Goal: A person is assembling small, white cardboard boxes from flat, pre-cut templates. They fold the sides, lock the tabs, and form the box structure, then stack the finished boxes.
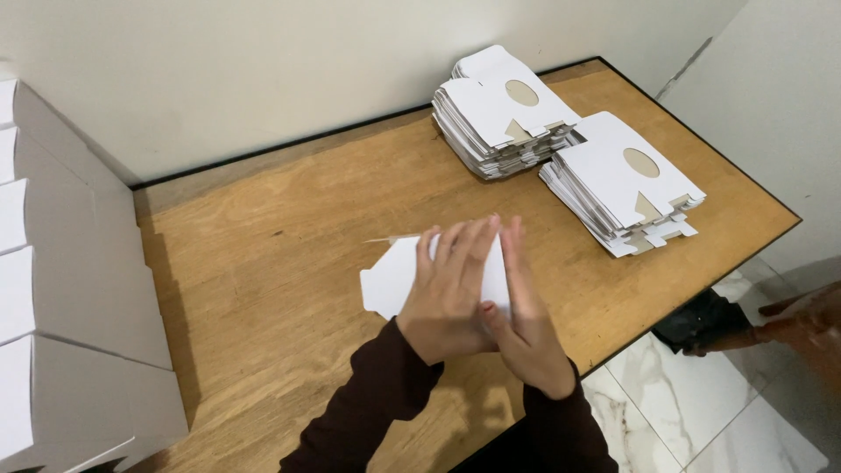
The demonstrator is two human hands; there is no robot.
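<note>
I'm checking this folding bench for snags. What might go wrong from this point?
1. The right stack of flat blanks sits close to the table edge, its lower sheets fanned out; a nudge might spill them to the floor.
2. Both the left hand and right hand press on the white blank, hiding its creases, so a fold may go crooked.

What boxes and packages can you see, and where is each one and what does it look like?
Flat box blank: white card under both hands, middle of the wooden table.
Left stack of flat blanks: far table edge by the wall, white with an oval hole showing brown.
Right stack of flat blanks: beside it, nearer the right edge, same look.
Folded boxes: left side, white, stacked in a row.
No labels, signs or screens.
</note>
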